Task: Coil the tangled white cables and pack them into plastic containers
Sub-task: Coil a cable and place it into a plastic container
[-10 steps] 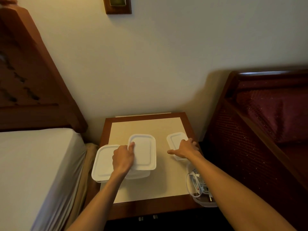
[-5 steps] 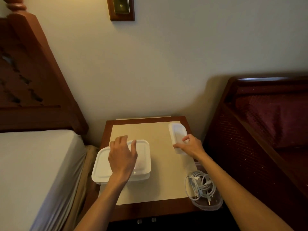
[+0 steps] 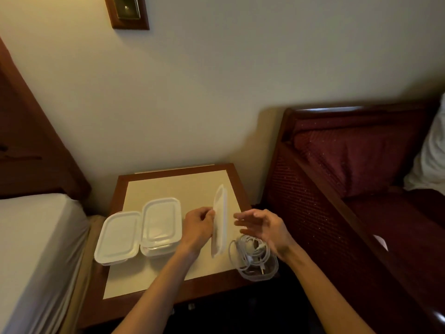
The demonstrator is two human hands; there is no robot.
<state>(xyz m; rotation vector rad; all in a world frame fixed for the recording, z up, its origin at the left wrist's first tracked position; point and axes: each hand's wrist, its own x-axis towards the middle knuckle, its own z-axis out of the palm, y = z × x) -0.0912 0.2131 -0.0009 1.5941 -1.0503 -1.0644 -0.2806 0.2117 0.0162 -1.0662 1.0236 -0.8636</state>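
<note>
closest to me, my two bare forearms come up from the bottom edge over the front of the nightstand (image 3: 115,280), wood frame with a pale inset top. at the front right corner sits an open clear container (image 3: 261,276), hanging a bit past the table edge, with the coiled white cables (image 3: 250,251) heaped in it, loops spilling over the rim on the left side.

just above that, my right hand (image 3: 265,229) is off everything, fingers spread and relaxed, palm turned left toward the lid, hovering over the cable container. not touching anything as far as i can see.

my left hand (image 3: 198,225) is curled round the left edge of a white lid (image 3: 220,220), holding it up on its edge so i'm seeing it nearly side-on, tall and thin, between my two hands. can't tell if its bottom end touches the tabletop.

left of that, two closed containers sit side by side and touching: the left white-lidded container (image 3: 118,237) overhangs the table's left edge, and the middle lidded container (image 3: 161,222) is a touch further back.

further out, a bed with a white sheet (image 3: 31,249) on the left, a dark red upholstered bench (image 3: 349,169) on the right with something white at its far right edge, and a cream wall behind with a wood-framed switch plate (image 3: 127,10) up top.
</note>
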